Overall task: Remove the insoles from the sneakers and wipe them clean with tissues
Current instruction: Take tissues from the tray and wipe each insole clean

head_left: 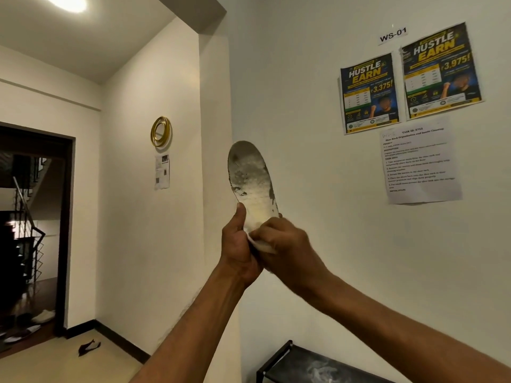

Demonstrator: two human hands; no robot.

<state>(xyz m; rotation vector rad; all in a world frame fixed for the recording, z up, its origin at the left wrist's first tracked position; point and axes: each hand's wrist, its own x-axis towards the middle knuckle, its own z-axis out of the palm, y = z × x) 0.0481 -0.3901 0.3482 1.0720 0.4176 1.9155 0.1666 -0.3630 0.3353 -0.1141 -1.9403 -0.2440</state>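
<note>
My left hand grips the heel of a grimy grey foam insole; my right hand pinches a white tissue there, best stroked firmly toeward.

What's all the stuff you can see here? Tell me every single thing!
insole: one, whitish with grey stains, held up before the wall
tissue: one, white, against the insole's lower end
posters: two, blue and yellow, side by side on that wall
WS-01 label: one, white, above the posters
task sheet: one, white, below the posters
ring ornament: one, gold, up left of the insole
ceiling light: one, white, top left
shoe rack: one, black, bottom right
pale shoe: one, whitish, floor past the doorway
left grip: one, bare hand, holds the insole's lower end
right grip: one, bare hand, pinches the tissue
</note>
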